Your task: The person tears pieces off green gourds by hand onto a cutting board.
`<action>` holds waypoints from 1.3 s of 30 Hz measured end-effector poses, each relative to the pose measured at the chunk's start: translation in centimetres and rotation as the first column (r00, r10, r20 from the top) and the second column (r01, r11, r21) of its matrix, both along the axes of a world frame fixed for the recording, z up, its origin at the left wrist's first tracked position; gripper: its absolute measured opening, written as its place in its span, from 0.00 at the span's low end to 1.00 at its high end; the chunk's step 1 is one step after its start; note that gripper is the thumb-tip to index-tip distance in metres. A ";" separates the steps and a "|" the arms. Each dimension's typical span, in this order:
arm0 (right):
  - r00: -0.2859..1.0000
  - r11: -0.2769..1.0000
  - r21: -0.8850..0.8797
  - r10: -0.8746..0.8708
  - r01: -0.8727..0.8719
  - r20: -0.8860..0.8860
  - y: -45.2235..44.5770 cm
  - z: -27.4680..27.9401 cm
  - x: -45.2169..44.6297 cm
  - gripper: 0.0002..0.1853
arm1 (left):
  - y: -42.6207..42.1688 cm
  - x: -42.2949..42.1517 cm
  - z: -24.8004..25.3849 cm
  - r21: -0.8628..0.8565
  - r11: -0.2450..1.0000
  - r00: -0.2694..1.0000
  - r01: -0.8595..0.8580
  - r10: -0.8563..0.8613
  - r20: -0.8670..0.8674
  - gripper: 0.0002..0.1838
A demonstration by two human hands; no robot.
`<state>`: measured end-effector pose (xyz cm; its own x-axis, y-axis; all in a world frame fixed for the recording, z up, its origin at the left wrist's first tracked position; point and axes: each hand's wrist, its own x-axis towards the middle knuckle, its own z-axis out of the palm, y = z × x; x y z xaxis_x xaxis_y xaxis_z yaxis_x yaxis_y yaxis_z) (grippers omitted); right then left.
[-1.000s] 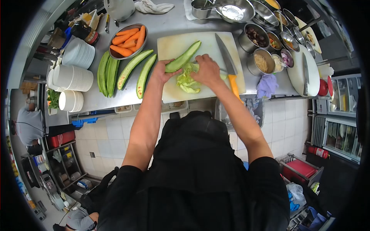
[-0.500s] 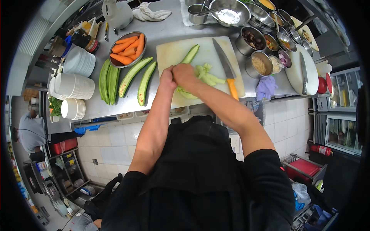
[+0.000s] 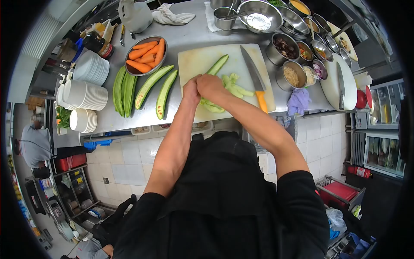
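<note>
On the white cutting board (image 3: 189, 60), my left hand (image 3: 192, 89) is closed round the near end of a halved green gourd (image 3: 218, 64). My right hand (image 3: 210, 87) is closed against it at the same end, fingers mostly hidden. Pale green scooped-out pulp (image 3: 235, 87) lies beside and under my right hand. A large knife with an orange handle (image 3: 261, 101) rests on the board's right part. Left of the board lie two cut gourd halves, one here (image 3: 164, 95), and several green gourd pieces (image 3: 125, 93).
A steel bowl of carrots (image 3: 146, 56) stands at the left, near stacked white bowls (image 3: 86, 95). Right of the board are a purple cloth (image 3: 298, 102), a pot of shreds (image 3: 291, 75) and a second board with a knife (image 3: 330, 84). Two people are at the far left.
My right hand has moved left from the pulp to meet my left hand at the gourd's near end. The gourd's far end has swung slightly. Over the last half second both hands hardly moved.
</note>
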<state>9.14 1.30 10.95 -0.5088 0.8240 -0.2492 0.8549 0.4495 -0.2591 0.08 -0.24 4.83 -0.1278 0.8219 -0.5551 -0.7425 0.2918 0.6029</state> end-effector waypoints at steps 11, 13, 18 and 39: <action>0.996 0.998 0.065 -0.020 0.015 0.083 1.2 -0.6 1.3 0.08 | 0.6 -0.7 -0.9 -0.009 0.997 0.996 0.082 -0.082 0.041 0.14; 0.999 0.998 0.044 -0.032 0.034 -0.040 -0.4 0.0 -0.1 0.08 | 0.7 -1.2 -2.3 0.045 0.993 0.990 0.110 -0.113 0.087 0.15; 0.987 0.983 -0.133 -0.140 0.129 -0.073 2.7 1.0 2.8 0.09 | -0.4 -1.1 2.1 -0.039 0.996 0.990 0.075 -0.069 0.122 0.14; 0.981 0.984 -0.044 -0.175 0.171 -0.087 -0.9 0.7 1.8 0.09 | 0.2 -1.5 -2.5 -0.065 0.982 0.976 0.176 -0.165 0.142 0.15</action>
